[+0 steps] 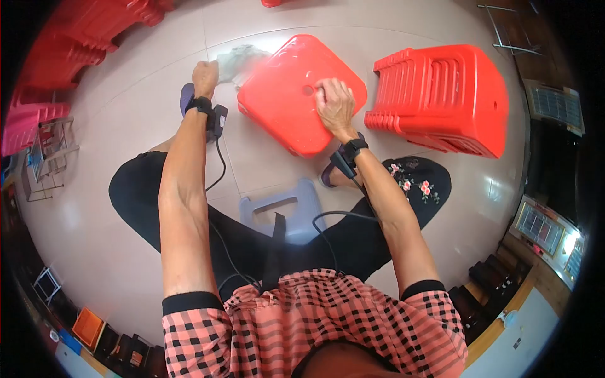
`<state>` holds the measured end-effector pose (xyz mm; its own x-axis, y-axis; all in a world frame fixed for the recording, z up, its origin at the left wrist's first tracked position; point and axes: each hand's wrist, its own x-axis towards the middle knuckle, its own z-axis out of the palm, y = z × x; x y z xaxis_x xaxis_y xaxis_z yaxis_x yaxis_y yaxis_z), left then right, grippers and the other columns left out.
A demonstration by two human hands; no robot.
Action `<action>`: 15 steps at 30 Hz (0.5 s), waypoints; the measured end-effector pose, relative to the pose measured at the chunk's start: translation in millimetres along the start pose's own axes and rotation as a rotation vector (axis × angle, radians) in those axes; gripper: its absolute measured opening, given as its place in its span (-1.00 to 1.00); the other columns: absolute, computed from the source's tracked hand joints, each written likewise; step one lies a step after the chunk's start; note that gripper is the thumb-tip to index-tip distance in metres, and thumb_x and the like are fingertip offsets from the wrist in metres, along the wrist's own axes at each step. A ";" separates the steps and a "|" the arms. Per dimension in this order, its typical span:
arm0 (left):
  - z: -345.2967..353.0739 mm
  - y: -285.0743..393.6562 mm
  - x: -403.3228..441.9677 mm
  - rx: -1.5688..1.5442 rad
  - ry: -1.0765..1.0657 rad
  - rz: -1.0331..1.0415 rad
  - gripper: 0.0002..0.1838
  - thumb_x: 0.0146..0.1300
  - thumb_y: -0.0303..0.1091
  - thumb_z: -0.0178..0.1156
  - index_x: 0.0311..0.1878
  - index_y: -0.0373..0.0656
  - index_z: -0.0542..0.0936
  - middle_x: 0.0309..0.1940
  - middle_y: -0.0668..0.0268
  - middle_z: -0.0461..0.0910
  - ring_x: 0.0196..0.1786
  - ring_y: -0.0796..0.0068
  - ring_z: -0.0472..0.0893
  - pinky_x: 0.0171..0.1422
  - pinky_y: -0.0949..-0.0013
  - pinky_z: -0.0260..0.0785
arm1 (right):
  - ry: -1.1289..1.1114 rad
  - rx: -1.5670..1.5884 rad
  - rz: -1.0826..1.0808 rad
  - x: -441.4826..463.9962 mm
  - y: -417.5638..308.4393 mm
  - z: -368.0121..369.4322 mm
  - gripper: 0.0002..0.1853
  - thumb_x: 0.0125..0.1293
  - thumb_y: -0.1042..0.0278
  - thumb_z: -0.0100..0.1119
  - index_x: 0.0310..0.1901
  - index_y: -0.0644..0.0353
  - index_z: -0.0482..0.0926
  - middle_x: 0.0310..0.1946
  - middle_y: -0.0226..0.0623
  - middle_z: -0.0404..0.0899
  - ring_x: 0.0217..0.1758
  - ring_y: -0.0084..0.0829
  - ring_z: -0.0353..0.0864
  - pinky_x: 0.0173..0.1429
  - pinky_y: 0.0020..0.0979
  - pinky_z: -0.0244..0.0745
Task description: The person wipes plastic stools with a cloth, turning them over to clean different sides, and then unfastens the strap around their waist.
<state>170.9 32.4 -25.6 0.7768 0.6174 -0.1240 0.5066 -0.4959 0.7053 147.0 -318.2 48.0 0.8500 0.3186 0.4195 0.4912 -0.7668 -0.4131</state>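
Fingers: left hand (205, 77) clamped on grey cloth (239, 60), eleven o'clock; right hand (338, 106) curled together on unstacked red stool (277, 88); nested stools (435, 94), two o'clock.

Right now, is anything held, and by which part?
The left hand seems to hold the crumpled grey material by its left edge; the right hand rests on the red stool.

I take this for a shop or eatery, unsure which. Red stool stacks (435, 97) fill the right and upper left, on tiled floor (120, 214).
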 end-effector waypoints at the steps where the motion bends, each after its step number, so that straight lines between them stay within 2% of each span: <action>1: 1.6 -5.4 4.0 0.040 -0.022 0.006 -0.53 0.12 -0.11 0.10 -0.19 -0.43 0.55 -0.23 -0.19 0.61 -0.12 -0.08 0.61 0.01 0.09 0.42 | -0.006 -0.007 0.000 1.1 -2.8 -2.5 -0.93 0.14 0.41 0.14 -0.31 0.04 0.52 -0.39 -0.33 0.49 -0.27 -0.26 0.50 -0.21 -0.21 0.30; 3: 5.2 -15.6 16.1 0.123 -0.061 0.016 -0.56 0.12 -0.12 0.11 -0.19 -0.39 0.55 -0.22 -0.19 0.61 -0.07 -0.10 0.60 0.03 0.09 0.42 | -0.016 -0.016 -0.002 2.5 -6.4 -3.7 -0.92 0.13 0.42 0.14 -0.31 0.04 0.52 -0.40 -0.34 0.48 -0.29 -0.27 0.49 -0.21 -0.22 0.29; 6: 34.0 -40.6 34.3 0.151 -0.059 0.114 -0.50 0.09 -0.07 0.12 -0.11 -0.38 0.58 -0.24 -0.19 0.62 -0.05 -0.10 0.59 0.07 0.09 0.40 | -0.045 -0.026 0.007 4.0 -11.4 -7.3 -0.91 0.12 0.44 0.15 -0.31 0.05 0.52 -0.41 -0.33 0.47 -0.29 -0.27 0.48 -0.22 -0.22 0.29; 9: 37.1 -12.8 22.5 0.108 -0.160 0.075 -0.42 0.06 -0.07 0.17 0.05 -0.34 0.53 -0.19 -0.21 0.60 -0.03 -0.12 0.59 0.10 0.08 0.41 | -0.078 -0.033 0.008 5.5 -17.7 -11.1 -0.90 0.11 0.48 0.15 -0.31 0.08 0.52 -0.42 -0.32 0.45 -0.31 -0.26 0.46 -0.23 -0.23 0.28; 12: 65.4 -14.0 30.5 0.240 -0.127 0.108 -0.33 0.03 -0.08 0.22 0.20 -0.24 0.43 -0.11 -0.25 0.56 0.00 -0.20 0.56 0.11 0.03 0.42 | -0.113 -0.050 0.020 5.2 -17.7 -11.1 -0.89 0.10 0.50 0.15 -0.31 0.09 0.51 -0.43 -0.31 0.43 -0.33 -0.26 0.45 -0.25 -0.23 0.26; 13: 69.5 -7.8 32.4 0.264 -0.212 0.105 -0.30 0.02 -0.11 0.28 0.27 -0.11 0.39 0.02 -0.25 0.46 0.08 -0.26 0.48 0.16 -0.05 0.38 | -0.121 -0.058 0.024 5.0 -17.5 -10.8 -0.89 0.10 0.50 0.16 -0.31 0.10 0.51 -0.43 -0.31 0.43 -0.33 -0.26 0.44 -0.25 -0.23 0.26; 15: 84.9 -8.5 34.4 0.331 -0.190 0.162 -0.31 0.03 -0.13 0.29 0.28 -0.07 0.39 0.06 -0.21 0.41 0.12 -0.26 0.42 0.19 -0.10 0.33 | -0.142 -0.070 0.033 5.9 -17.9 -10.5 -0.87 0.07 0.52 0.17 -0.32 0.11 0.50 -0.44 -0.31 0.42 -0.35 -0.25 0.44 -0.26 -0.24 0.25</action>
<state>225.0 6.1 -95.1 0.8959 0.4069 -0.1785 0.4411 -0.7662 0.4673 141.2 -308.5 66.4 0.8864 0.3640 0.2860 0.4520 -0.8139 -0.3651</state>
